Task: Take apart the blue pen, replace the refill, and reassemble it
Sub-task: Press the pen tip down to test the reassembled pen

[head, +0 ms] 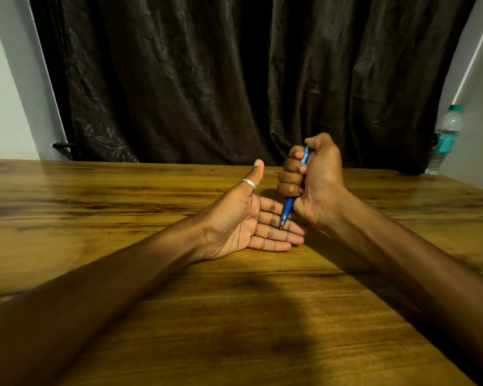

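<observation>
Wooden table (123,274), warm brown with dark grain streaks, glossy under yellowish light, a broad soft shadow across the near part. Two bare forearms reaching in from the near corners. Left hand (246,221) palm up just above the boards, fingers flat and spread toward the right, thumb raised, holding nothing; silver ring (249,183) on the thumb. Right hand (310,179) balled into a fist around the blue pen (288,206), thumb on top near the upper end. Pen nearly upright, slightly tilted, writing tip down and touching or just above the left hand's fingers (273,232); cannot tell which. Lower barrel exposed below the fist, a short stretch of the upper end showing between the curled fingers. Beyond the table edge, dark brown crinkled curtain (221,79) filling the middle of the background. Pale wall (3,93) on either side. Clear plastic water bottle (445,137) with teal cap and label, far right, beside the curtain.
</observation>
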Motion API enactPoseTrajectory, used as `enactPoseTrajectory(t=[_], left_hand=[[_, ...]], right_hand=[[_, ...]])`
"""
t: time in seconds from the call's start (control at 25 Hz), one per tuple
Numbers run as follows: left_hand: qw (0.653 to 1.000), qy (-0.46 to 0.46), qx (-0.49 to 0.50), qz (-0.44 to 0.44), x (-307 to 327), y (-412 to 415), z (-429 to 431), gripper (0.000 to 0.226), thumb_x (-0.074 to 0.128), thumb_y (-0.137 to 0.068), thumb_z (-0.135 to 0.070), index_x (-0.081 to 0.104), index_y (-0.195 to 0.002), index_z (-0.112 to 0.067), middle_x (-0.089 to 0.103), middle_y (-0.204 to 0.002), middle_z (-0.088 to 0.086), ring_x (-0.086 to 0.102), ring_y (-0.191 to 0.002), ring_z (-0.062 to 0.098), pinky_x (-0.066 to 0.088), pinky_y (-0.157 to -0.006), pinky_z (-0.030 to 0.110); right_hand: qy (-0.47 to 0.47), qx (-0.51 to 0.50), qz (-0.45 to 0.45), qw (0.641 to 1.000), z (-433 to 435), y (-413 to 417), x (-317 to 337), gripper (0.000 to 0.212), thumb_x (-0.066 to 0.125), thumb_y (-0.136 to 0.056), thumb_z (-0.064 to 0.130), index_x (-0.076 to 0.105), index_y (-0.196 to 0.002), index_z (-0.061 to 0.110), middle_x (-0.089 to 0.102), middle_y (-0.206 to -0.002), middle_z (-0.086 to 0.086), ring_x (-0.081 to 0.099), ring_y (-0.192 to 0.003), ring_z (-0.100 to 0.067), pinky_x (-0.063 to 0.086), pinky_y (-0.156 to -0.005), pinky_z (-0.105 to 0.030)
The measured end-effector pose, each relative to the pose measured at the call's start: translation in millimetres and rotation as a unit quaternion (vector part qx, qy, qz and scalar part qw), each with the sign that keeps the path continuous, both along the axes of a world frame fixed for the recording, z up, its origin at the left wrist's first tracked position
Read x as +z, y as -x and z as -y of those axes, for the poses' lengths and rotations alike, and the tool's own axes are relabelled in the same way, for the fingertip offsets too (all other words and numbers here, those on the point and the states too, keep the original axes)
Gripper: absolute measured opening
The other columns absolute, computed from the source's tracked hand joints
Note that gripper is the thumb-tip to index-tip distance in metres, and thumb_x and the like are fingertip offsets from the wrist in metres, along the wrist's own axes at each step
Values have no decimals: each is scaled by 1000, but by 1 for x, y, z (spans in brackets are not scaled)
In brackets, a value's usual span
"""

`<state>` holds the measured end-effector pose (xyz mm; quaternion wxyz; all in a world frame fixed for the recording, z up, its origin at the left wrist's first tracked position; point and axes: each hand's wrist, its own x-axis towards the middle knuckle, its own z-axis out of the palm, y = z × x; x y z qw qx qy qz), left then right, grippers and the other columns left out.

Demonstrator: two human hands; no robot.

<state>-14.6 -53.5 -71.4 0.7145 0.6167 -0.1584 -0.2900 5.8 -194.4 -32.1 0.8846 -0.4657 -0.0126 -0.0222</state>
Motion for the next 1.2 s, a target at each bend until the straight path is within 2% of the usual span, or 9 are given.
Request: enactPoseTrajectory(t=[0.84,1.2], left_hand=[[1000,0,1,20,-3,-1,1,100,26,-88,-81,63,-121,6,73,-116,28,72,-111,36,59,-94,41],[1000,-2,-2,22,-3,-1,1,100,26,-89,-80,61,-125,6,72,-118,28,71,-112,35,58,-95,41]], right_hand=[[11,1,-3,1000,0,2,1,43,40,-94,39,45,-55,21,29,-45,8,20,-35,-8,18,-30,-17],[13,-6,-2,1000,1,3,1,43,40,-94,40,46,-56,21,30,-45,8,21,-36,-8,19,-31,-18]])
